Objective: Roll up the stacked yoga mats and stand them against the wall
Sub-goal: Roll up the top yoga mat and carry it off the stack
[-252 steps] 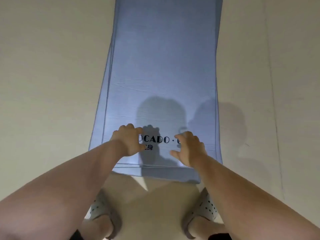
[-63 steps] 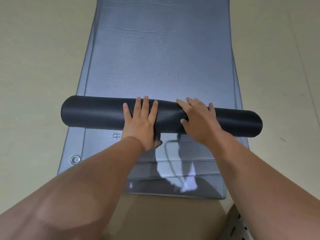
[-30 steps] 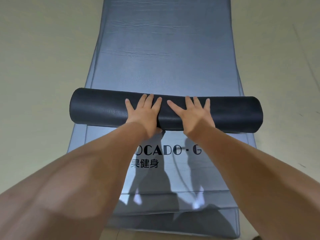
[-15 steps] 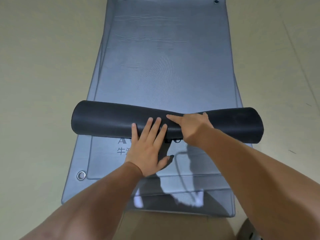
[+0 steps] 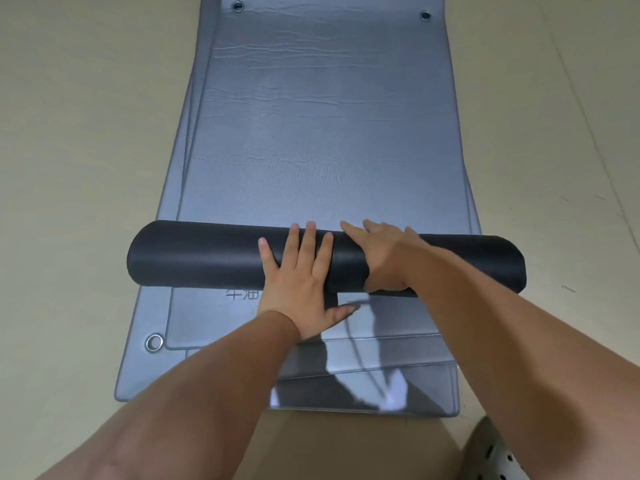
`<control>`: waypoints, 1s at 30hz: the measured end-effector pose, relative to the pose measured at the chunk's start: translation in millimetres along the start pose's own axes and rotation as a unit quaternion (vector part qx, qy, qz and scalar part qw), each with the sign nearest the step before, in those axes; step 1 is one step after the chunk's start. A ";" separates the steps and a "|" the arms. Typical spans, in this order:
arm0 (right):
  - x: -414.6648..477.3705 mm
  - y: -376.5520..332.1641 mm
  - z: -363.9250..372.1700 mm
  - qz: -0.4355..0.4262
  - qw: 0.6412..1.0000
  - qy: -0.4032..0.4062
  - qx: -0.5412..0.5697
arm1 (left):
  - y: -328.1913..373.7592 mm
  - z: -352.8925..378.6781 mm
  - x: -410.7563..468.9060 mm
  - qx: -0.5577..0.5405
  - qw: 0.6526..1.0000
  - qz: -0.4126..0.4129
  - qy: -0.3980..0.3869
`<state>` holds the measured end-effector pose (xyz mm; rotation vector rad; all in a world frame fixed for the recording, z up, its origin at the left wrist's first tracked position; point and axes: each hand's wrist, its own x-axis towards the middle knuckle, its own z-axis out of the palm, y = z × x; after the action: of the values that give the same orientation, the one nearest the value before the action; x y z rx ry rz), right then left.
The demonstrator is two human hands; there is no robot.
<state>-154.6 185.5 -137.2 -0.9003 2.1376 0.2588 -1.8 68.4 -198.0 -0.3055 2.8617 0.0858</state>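
I am in the middle of rolling the first mat. The rolled part of the top mat [image 5: 194, 258] is a dark cylinder that lies across the stack of mats [image 5: 145, 368], and both hands are on its middle. The left hand [image 5: 298, 282] lies flat on it, with straight, spread fingers pressing on the top and the thumb down on the mat surface behind the roll; it grasps nothing. The right hand [image 5: 384, 258] is laid over the roll just beside it, fingers stretched out forward and a little blurred. Its thumb I cannot see.

I judge the work is at an early stage. The larger part of this mat, the flat part [image 5: 329, 133], lies ahead up to the two far eyelets [image 5: 238, 6]. Below it I count several staggered near edges, so more mats wait, and none stands at a wall. No wall is in view.

About the edges: the right end of the roll sits slightly nearer to me than the left, so the roll may go crooked if I push unevenly. Both ends seem to reach over the side edges of the stack. The beige floor [image 5: 69, 133] on both sides gives room, and a perforated shoe [image 5: 495, 452] is near the bottom right corner.
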 end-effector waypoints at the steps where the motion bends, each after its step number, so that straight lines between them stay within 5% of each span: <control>1: -2.6 -0.4 5.0 0.008 1.000 0.027 0.003 | -1.5 -4.2 7.4 -0.001 1.000 0.001 -0.004; 8: -11.4 3.4 58.8 0.025 0.932 0.359 -0.049 | -14.9 -29.0 59.4 -0.033 0.999 -0.014 -0.004; 15: 6.8 13.9 68.0 0.057 0.966 0.235 -0.095 | -25.6 -61.2 116.2 -0.054 0.990 -0.036 -0.122; 22: 45.8 33.6 26.9 0.058 0.971 0.217 -0.086 | -15.8 -37.2 81.0 0.032 0.997 -0.053 0.041; 26: 66.7 42.9 -9.1 0.045 0.986 0.153 -0.051 | -19.2 -18.5 69.9 0.061 0.996 -0.052 -0.047; 30: 64.8 34.0 5.3 0.064 0.965 0.243 -0.076 | -30.4 -30.9 110.9 0.059 0.991 -0.066 -0.101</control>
<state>-203.0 179.1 -191.9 -0.9907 2.6644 0.2928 -107.7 13.9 -198.5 -0.4351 2.6259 -0.0726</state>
